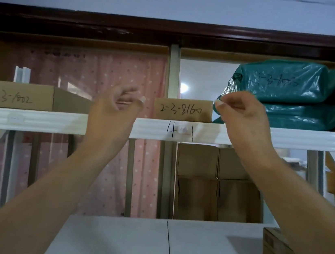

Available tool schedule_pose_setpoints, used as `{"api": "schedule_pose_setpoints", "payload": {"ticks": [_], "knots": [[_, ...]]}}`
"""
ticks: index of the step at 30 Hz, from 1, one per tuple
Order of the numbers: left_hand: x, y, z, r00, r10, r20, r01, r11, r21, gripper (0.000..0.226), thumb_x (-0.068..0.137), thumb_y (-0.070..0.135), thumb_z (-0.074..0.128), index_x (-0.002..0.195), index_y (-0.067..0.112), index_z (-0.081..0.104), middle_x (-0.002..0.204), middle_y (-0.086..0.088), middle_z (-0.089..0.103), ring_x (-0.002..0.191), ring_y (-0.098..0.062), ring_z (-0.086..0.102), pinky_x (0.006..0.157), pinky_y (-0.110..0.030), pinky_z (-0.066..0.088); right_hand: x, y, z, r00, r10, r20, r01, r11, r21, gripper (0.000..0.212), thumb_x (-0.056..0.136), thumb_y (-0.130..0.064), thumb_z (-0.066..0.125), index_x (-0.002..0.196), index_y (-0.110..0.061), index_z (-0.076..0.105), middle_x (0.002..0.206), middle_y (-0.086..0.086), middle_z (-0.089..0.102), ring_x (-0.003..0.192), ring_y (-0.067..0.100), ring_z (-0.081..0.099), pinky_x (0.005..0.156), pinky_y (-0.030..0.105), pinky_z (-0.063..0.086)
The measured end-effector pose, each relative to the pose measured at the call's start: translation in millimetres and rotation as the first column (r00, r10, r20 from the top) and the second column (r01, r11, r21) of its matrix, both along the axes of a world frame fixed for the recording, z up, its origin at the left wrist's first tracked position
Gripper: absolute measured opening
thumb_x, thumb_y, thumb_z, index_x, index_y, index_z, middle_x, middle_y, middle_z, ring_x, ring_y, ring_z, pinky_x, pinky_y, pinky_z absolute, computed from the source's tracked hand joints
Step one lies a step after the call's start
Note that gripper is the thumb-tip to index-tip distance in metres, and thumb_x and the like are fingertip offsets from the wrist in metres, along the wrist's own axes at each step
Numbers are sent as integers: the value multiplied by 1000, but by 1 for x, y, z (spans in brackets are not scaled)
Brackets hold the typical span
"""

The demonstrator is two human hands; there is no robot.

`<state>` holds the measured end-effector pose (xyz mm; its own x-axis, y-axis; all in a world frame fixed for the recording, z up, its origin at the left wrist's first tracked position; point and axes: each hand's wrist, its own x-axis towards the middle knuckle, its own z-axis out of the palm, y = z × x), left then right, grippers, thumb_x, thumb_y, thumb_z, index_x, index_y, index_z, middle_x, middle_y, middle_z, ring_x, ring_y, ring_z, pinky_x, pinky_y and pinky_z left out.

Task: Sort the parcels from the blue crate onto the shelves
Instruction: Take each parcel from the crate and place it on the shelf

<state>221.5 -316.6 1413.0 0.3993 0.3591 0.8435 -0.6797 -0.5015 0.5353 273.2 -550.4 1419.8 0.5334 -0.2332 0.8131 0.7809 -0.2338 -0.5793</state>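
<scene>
Box [182, 109] — left hand [113, 107] loose beside it; right hand [243, 113] at its corner, grip unclear.

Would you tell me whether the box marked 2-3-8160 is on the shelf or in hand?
On the shelf: the box rests on it, left hand clear; whether the right hand touches its corner, cannot tell.

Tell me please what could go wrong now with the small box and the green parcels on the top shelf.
The small box stands at the front edge of the top shelf; a nudge from the left hand might tip it off.
The right hand is at the corner of the stacked green parcels; pulling there may slide the upper one down.
</scene>
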Motion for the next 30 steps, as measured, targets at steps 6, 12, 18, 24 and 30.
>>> {"api": "schedule_pose_setpoints", "payload": {"ticks": [6, 12, 18, 24, 30], "knots": [[-35, 3, -60, 996, -94, -10, 93, 994, -65, 9, 97, 26, 73, 94, 33, 76, 92, 3, 79, 82, -11, 74, 67, -26, 59, -36, 39, -66, 849, 505, -155, -506, 862, 34, 4, 99, -10, 74, 98, -13, 77, 85, 6, 79, 80, 20, 74, 87, 42, 66], [-57, 24, -108, 996, -45, -75, 39, 996, -76, 8, 99, 25, 69, 98, 28, 76, 88, 5, 78, 78, -6, 73, 61, -22, 56, -56, 80, -107, 749, 617, -240, -643, 765, -42, 7, 100, -10, 70, 104, -9, 76, 91, 13, 79, 81, 18, 76, 84, 35, 68], [-93, 63, -170, 984, 33, -174, -52, 993, -107, 16, 103, 18, 63, 99, 21, 78, 86, 1, 79, 73, -14, 70, 57, -25, 50, -76, 128, -161, 625, 704, -336, -757, 652, -43, 7, 100, -13, 74, 102, -8, 78, 95, 17, 79, 82, 21, 77, 86, 36, 67], [-116, 97, -238, 938, 50, -343, -103, 985, -140, 16, 104, 21, 62, 98, 22, 77, 86, 3, 77, 77, -17, 72, 57, -24, 50, -92, 175, -234, 557, 691, -462, -782, 623, -12, 7, 100, -11, 72, 102, -11, 79, 93, 10, 78, 88, 21, 79, 79, 26, 67], [-126, 161, -308, 896, -39, -442, -48, 982, -183, 16, 104, 21, 62, 99, 21, 78, 88, 4, 77, 78, -17, 73, 59, -27, 52, -111, 233, -300, 535, 627, -567, -747, 664, 29, 7, 100, -14, 72, 102, -14, 79, 96, 4, 78, 93, 20, 79, 89, 32, 67]]}}
